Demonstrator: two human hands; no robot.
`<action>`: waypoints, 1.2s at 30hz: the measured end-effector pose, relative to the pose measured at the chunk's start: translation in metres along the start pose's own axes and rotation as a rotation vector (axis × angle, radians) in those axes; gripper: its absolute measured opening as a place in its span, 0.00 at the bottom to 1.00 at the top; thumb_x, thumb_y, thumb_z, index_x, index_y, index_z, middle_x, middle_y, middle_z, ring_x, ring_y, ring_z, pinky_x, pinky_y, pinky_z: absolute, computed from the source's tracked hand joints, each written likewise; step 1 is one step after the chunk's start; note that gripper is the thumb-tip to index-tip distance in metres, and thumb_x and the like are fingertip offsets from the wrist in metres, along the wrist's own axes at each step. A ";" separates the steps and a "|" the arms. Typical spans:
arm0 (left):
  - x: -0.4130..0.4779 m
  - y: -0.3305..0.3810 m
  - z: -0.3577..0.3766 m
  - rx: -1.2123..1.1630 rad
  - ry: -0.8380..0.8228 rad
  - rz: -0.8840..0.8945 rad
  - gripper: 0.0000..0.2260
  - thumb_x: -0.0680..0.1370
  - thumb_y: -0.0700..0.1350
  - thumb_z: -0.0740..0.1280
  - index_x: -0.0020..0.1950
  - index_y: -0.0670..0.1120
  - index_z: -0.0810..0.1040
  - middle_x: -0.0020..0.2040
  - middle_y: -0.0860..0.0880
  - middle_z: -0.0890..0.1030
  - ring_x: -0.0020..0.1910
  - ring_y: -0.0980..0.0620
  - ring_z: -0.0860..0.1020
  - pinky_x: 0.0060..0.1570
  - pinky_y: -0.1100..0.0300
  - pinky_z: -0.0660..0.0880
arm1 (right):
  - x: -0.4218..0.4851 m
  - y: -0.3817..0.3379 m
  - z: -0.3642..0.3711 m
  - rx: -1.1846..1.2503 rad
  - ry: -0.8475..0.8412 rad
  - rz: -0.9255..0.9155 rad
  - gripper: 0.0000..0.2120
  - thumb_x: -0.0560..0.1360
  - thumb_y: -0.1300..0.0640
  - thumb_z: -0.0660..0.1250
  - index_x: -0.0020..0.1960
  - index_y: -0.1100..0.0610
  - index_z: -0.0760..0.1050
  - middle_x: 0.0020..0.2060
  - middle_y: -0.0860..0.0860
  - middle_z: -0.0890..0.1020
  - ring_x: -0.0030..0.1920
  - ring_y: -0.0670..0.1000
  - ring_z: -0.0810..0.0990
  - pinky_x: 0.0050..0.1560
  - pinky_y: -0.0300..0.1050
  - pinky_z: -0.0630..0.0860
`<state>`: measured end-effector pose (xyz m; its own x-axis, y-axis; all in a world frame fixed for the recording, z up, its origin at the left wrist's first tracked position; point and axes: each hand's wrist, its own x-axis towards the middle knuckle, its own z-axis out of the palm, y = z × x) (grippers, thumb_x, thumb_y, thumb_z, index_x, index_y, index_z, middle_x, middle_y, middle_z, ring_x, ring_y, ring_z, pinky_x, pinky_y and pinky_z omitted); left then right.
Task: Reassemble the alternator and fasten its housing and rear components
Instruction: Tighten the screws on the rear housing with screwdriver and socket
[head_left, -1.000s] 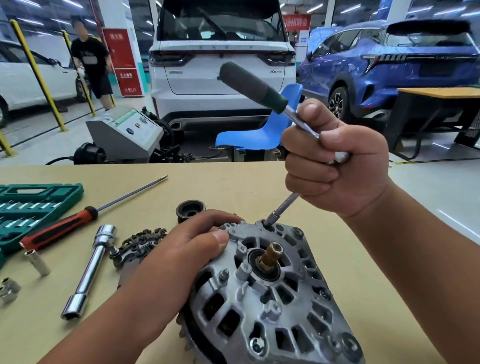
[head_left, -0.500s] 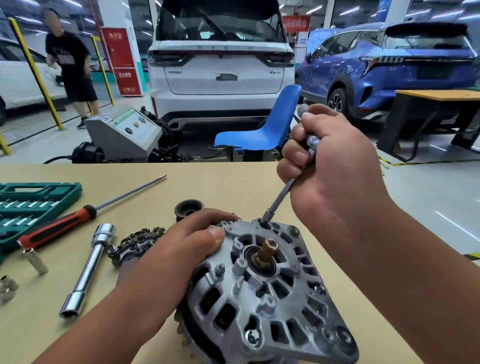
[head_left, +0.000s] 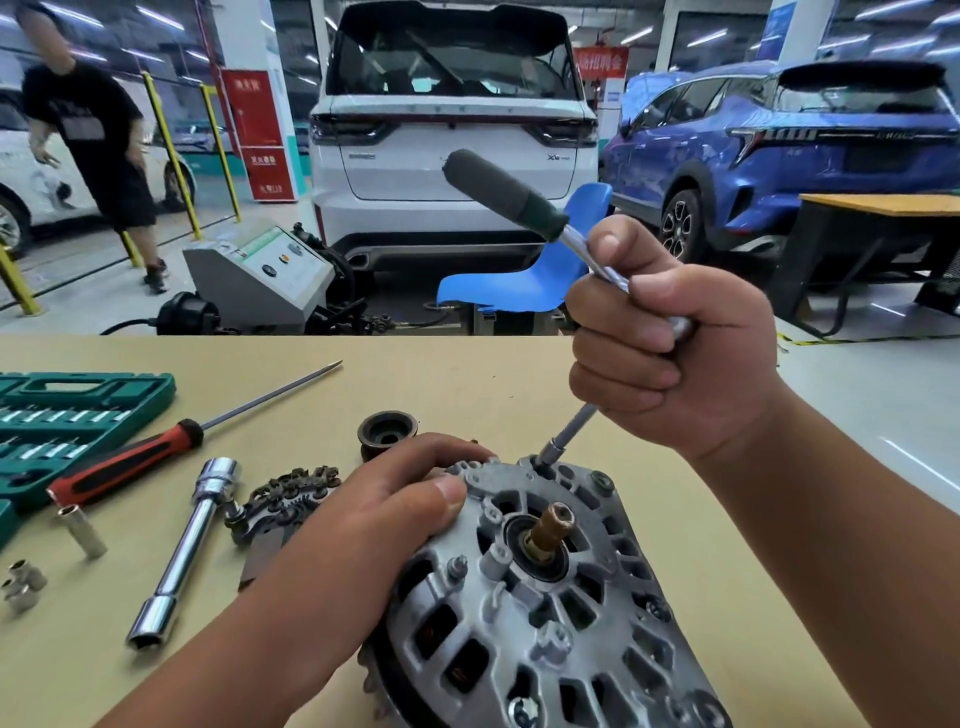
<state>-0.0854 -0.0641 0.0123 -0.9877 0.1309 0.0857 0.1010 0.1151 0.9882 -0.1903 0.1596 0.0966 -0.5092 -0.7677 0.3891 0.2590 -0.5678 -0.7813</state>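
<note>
Tightening one housing bolt looks like my present step. In the head view my right hand (head_left: 675, 358) clenches the ratchet (head_left: 498, 192), with the alternator (head_left: 545, 597) just below my fist. My left hand (head_left: 384, 514) holds its rim beside the socket (head_left: 550, 457). The rectifier (head_left: 291, 493) and pulley (head_left: 387, 431), left of this hand, are not yet mounted.

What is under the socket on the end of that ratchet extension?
The socket sits down on the far rim of the alternator housing, the right hand gripping the ratchet. Any fastener beneath is hidden.
</note>
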 end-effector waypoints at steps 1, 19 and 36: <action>0.000 0.000 0.000 -0.002 -0.002 -0.002 0.20 0.65 0.62 0.68 0.55 0.63 0.87 0.59 0.50 0.88 0.63 0.42 0.84 0.70 0.33 0.75 | 0.000 -0.001 0.000 0.006 -0.011 0.003 0.10 0.75 0.66 0.66 0.56 0.60 0.74 0.28 0.51 0.65 0.22 0.46 0.56 0.24 0.38 0.51; 0.002 -0.011 -0.006 -0.082 0.008 -0.113 0.25 0.64 0.58 0.70 0.61 0.56 0.85 0.56 0.41 0.88 0.53 0.35 0.88 0.63 0.29 0.79 | 0.014 0.032 0.033 -0.139 0.871 -0.476 0.10 0.81 0.66 0.59 0.47 0.53 0.73 0.28 0.49 0.70 0.23 0.47 0.60 0.25 0.39 0.59; 0.002 -0.011 -0.005 0.014 -0.004 -0.013 0.22 0.66 0.60 0.68 0.58 0.61 0.86 0.57 0.50 0.88 0.57 0.45 0.87 0.61 0.40 0.81 | 0.007 0.015 0.020 -0.156 0.364 -0.183 0.08 0.74 0.65 0.60 0.48 0.54 0.72 0.29 0.49 0.66 0.24 0.46 0.57 0.24 0.38 0.56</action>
<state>-0.0888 -0.0696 0.0021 -0.9885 0.1329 0.0720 0.0894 0.1302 0.9875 -0.1734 0.1400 0.0975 -0.7986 -0.4877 0.3527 0.0248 -0.6121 -0.7904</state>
